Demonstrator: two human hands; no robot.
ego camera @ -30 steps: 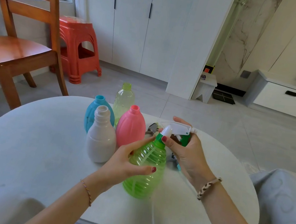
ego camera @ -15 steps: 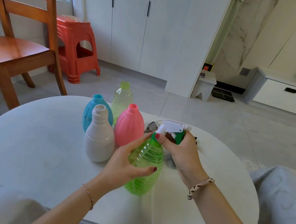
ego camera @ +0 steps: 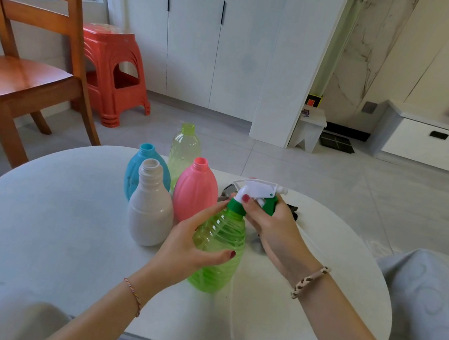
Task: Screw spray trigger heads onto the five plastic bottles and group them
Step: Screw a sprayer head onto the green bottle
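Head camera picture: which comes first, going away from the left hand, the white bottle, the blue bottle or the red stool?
1. White bottle, just left of the left hand.
2. Blue bottle, behind the white one.
3. Red stool, far back on the floor.

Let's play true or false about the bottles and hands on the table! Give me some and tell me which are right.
1. The left hand holds the ribbed bright green plastic bottle. True.
2. The smooth pink plastic bottle already has a spray head. False: its neck is open.
3. The right hand grips the white and green spray trigger head at the green bottle's neck. True.
4. The white plastic bottle lies on its side. False: it stands upright.
5. The red plastic stool is on the round white table. False: it is on the floor.
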